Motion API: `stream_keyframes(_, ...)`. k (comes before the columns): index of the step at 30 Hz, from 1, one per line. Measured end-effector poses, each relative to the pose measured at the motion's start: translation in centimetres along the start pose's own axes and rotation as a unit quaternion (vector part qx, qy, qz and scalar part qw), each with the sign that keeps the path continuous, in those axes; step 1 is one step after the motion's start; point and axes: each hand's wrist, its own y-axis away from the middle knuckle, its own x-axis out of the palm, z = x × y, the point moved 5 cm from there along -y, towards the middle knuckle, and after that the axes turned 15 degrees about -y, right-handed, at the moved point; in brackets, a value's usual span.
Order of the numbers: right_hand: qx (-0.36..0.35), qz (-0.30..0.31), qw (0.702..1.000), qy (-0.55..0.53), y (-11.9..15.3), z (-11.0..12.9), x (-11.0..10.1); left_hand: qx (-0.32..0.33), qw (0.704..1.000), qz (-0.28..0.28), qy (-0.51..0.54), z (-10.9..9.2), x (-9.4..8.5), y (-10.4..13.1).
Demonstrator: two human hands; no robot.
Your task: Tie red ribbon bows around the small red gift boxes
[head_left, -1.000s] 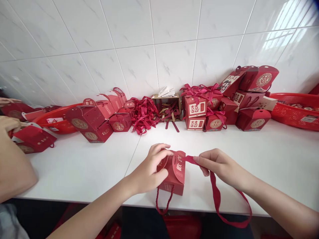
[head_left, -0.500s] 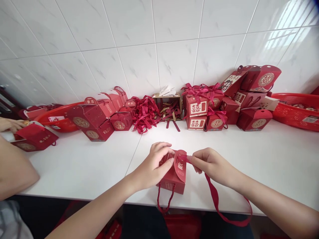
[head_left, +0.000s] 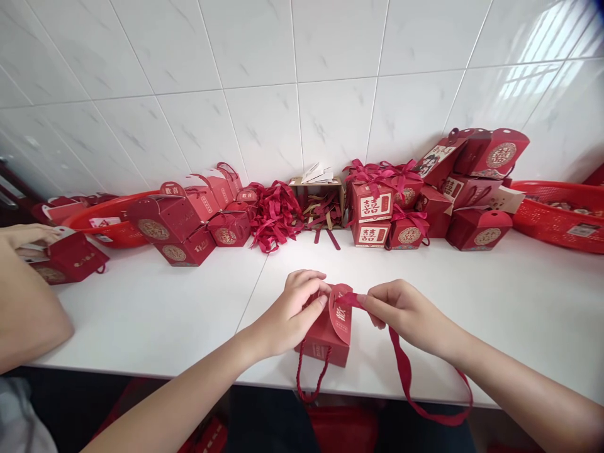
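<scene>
A small red gift box (head_left: 325,340) with gold lettering stands near the table's front edge, its rope handle hanging over that edge. My left hand (head_left: 302,308) is closed round the upper left part of the box, thumb and fingers at the top flap. Pinched between thumb and fingers of my right hand (head_left: 391,305) is a dark red ribbon (head_left: 401,362). One end of it passes into the slot in the box's flap; the rest loops below my right wrist, past the table edge.
Behind stand stacked red boxes (head_left: 174,226), a heap of ribbons (head_left: 276,217), an open carton (head_left: 325,201) of strips and boxes with tied bows (head_left: 372,204). Red baskets (head_left: 557,214) flank them. At left, a co-worker's hand (head_left: 35,236) is at another box (head_left: 75,258).
My right hand has shifted very slightly right, and more ribbon shows between the flap and my fingers. The co-worker's hand at left has moved up over the box there.
</scene>
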Motion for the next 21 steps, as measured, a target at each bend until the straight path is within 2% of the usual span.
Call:
stream_keyframes(9, 0.004, 0.029, 0.999, -0.018, -0.9, -0.5, 1.2, -0.007, 1.000, 0.018, -0.020, -0.3, 0.0, 0.2)
stream_keyframes(13, 0.003, 0.034, 0.999, 0.010, -1.2, -1.1, 1.6, -0.013, 1.000, 0.014, -0.024, -0.5, -0.1, 0.3)
stream_keyframes(15, -0.022, 0.011, 0.998, 0.051, -1.4, -1.0, 1.2, -0.008, 1.000, 0.011, -0.015, -0.6, -0.3, 0.3)
stream_keyframes(18, -0.111, -0.065, 0.987, 0.101, -1.5, -0.1, 0.0, 0.000, 1.000, 0.006, -0.004, -0.7, -0.8, 0.2)
stream_keyframes(19, -0.138, -0.074, 0.983, 0.099, -1.6, 0.3, -0.2, 0.000, 1.000, 0.000, 0.001, -0.8, -1.1, 0.1)
stream_keyframes(21, -0.164, -0.050, 0.983, 0.072, -2.1, 0.7, 0.1, -0.007, 1.000, -0.021, 0.017, -0.8, -1.7, -0.1)
